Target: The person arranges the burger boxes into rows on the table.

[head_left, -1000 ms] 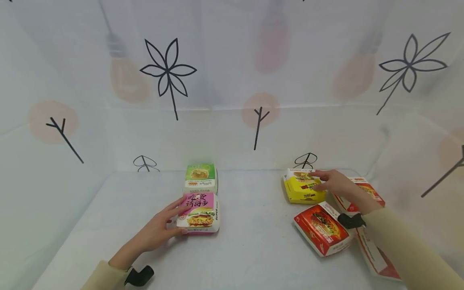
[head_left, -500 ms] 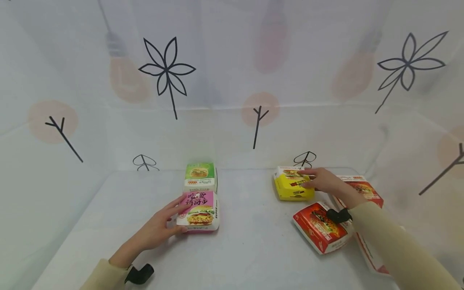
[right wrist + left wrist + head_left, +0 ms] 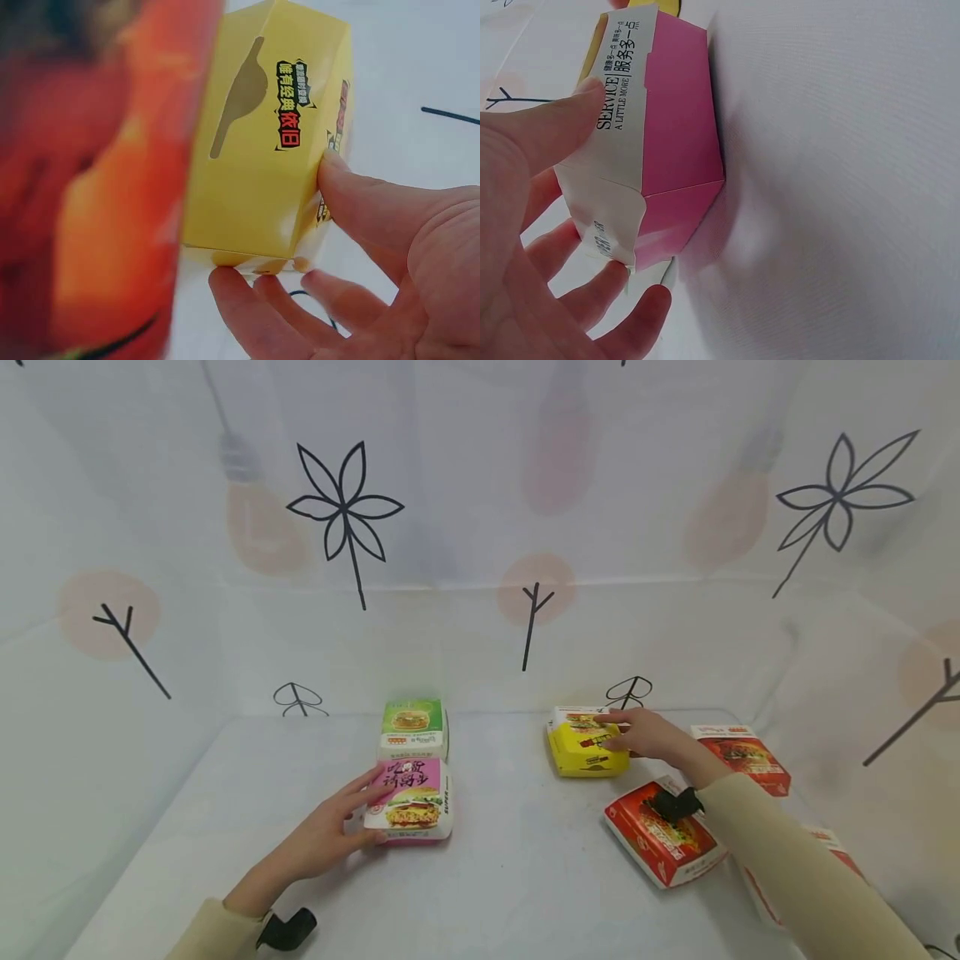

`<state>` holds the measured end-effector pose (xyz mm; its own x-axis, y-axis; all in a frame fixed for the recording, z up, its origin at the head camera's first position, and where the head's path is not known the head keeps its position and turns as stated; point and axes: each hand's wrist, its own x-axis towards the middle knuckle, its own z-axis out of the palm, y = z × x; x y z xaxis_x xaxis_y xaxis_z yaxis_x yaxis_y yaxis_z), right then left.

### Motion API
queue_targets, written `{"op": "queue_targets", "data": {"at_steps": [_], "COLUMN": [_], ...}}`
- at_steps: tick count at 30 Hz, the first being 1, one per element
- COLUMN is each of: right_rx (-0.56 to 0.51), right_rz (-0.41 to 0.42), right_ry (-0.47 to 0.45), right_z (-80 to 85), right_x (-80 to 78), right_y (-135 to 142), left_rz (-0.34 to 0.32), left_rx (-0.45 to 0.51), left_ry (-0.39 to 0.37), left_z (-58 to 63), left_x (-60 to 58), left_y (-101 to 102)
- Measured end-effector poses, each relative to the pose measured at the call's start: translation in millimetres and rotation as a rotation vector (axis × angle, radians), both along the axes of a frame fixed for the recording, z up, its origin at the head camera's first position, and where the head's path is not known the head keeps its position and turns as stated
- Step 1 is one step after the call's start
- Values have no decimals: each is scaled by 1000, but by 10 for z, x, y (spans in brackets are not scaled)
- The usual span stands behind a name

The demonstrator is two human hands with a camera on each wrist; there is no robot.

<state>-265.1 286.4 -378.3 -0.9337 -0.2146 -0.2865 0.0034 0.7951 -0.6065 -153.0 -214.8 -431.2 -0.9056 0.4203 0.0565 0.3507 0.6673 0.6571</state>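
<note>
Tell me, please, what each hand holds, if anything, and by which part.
The right hand grips the yellow box by its right end; the left hand grips the pink-and-white box by its left end.

We see our right hand (image 3: 390,277), thumb touching a yellow box (image 3: 251,191), 3 fingertips at its lower end; a blurred red-orange thing (image 3: 94,180) fills our left foreground.
</note>
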Motion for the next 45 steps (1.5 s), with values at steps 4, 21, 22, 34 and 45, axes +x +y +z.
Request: {"op": "queue_targets", "data": {"at_steps": [4, 21, 22, 34, 45], "right_rx": [-13, -11, -13, -5, 2], "right_rz": [9, -26, -36, -44, -26], "right_ry": [-6, -4, -5, 33, 69], "right_z": [34, 18, 9, -43, -91], "right_x": [3, -97, -103, -107, -137], "right_y": [-57, -476, -503, -788, -993], "left_rz": [1, 14, 13, 21, 8], "left_rx": [-7, -46, -49, -45, -35], "left_ry": [1, 42, 49, 117, 206], "left_z": [7, 23, 24, 62, 301], "left_x": [1, 2, -1, -18, -165], "left_y": [5, 20, 19, 31, 41]}}
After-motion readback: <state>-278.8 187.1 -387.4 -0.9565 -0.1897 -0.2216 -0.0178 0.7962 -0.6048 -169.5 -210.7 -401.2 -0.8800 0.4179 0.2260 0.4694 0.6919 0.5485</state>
